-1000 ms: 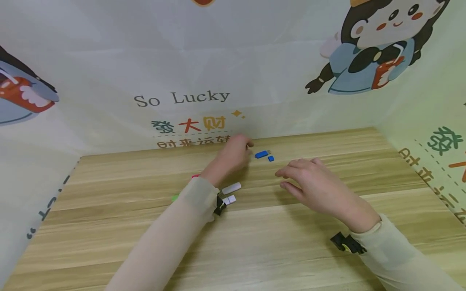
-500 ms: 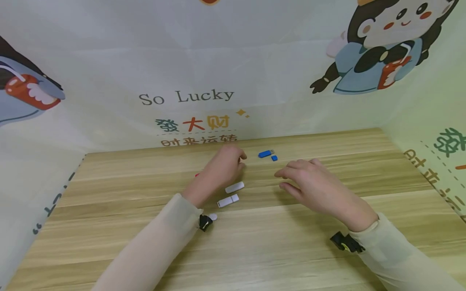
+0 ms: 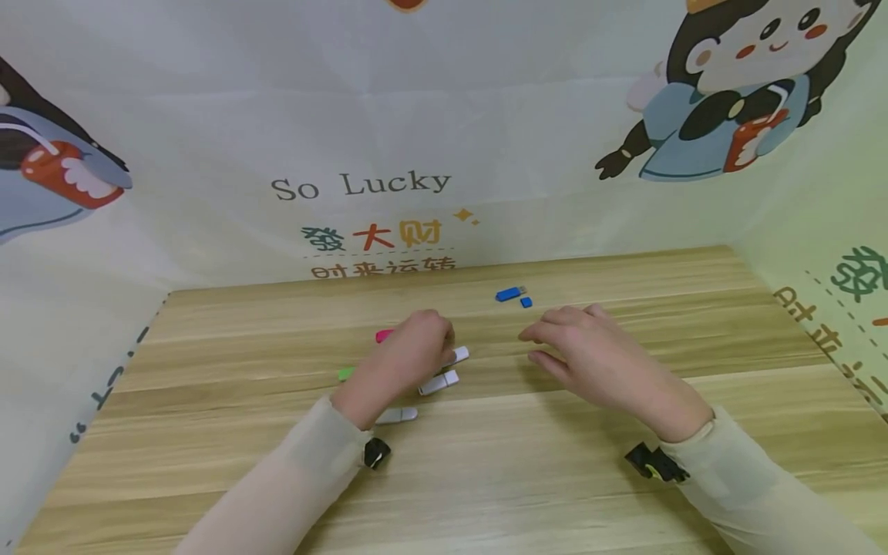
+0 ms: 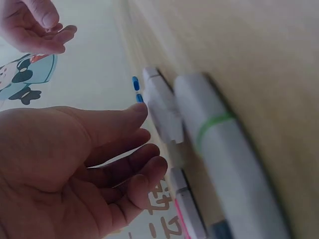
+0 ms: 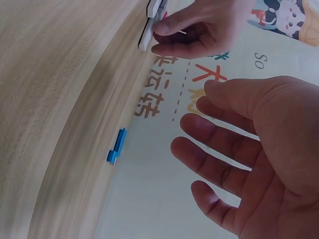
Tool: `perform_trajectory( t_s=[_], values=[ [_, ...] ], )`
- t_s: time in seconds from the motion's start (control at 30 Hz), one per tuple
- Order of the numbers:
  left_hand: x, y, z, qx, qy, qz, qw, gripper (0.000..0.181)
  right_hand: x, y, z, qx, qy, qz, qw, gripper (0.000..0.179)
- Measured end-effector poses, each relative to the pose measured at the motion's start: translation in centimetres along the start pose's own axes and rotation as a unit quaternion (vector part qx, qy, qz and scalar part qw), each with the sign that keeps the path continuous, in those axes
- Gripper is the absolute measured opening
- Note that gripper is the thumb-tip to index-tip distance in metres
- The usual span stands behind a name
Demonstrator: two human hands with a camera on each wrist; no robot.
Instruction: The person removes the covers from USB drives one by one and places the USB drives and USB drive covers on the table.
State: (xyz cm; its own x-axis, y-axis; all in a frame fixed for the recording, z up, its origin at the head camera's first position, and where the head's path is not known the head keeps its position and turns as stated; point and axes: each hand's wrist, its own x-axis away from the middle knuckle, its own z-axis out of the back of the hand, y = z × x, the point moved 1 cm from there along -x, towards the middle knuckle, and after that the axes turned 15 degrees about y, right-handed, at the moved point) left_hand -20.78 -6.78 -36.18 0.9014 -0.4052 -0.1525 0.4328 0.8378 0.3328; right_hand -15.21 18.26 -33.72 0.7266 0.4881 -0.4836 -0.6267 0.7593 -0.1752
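My left hand (image 3: 409, 351) hovers low over a group of small sticks, fingers loosely bent. Its fingertips overlap a white stick (image 3: 460, 354) in the head view, and in the left wrist view nothing shows between thumb and fingers. Just nearer lies a white USB stick (image 3: 437, 383). Another white stick (image 3: 398, 415) lies by the left wrist. A pink-red piece (image 3: 384, 336) and a green piece (image 3: 345, 374) are partly hidden by the left hand. My right hand (image 3: 590, 354) is held above the table, fingers relaxed and holding nothing.
Towards the back, a blue USB stick (image 3: 509, 294) lies with its metal plug bare, a small blue cap (image 3: 526, 302) beside it. The wood-grain table (image 3: 527, 478) meets a printed white backdrop (image 3: 388, 131) at the back and sides.
My left hand has come back from near the rear edge towards the white sticks. The right hand stays nearly still. The view has shifted slightly.
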Motion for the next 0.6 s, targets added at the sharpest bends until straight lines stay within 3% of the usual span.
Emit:
perform_trajectory(
  t_s=[0.33, 0.6],
  values=[
    [0.37, -0.05, -0.78, 0.007, -0.015, 0.02, 0.9997, 0.011, 0.0, -0.15, -0.27, -0.001, -0.005, 0.0, 1.0, 0.021],
    [0.67, -0.01, -0.82, 0.007, 0.006, 0.012, 0.9999, 0.005, -0.23, -0.22, -0.86, 0.006, -0.014, -0.002, 0.9999, 0.022]
  ],
)
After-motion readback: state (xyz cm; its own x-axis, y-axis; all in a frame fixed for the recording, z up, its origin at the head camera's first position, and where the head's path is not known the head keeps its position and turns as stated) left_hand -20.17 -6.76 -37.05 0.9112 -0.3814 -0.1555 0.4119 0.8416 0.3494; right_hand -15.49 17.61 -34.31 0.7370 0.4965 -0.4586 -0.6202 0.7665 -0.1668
